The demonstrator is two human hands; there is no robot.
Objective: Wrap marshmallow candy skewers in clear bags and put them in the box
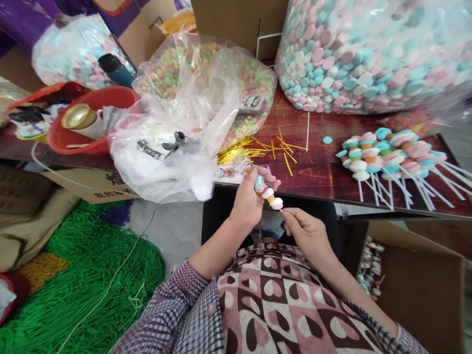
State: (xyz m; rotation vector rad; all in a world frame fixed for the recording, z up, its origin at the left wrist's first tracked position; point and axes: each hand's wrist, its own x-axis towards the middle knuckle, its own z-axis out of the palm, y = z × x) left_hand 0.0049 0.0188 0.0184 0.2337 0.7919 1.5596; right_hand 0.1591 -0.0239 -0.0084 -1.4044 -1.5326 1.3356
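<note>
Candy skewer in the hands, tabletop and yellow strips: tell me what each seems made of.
Candy skewer: probably partly marshmallow, its pale pieces matt and rounded. Tabletop: wood or wood-look laminate, by its glossy, dark red, streaked surface. Yellow strips: perhaps plastic or metallic foil, thin with a shiny glint.

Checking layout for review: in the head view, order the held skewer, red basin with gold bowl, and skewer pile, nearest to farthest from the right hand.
1. Held skewer: stick pinched by right hand.
2. Skewer pile: on the right.
3. Red basin: far left.

Marshmallow skewer (268, 194) in both hands (248, 199) (305, 230)
</note>
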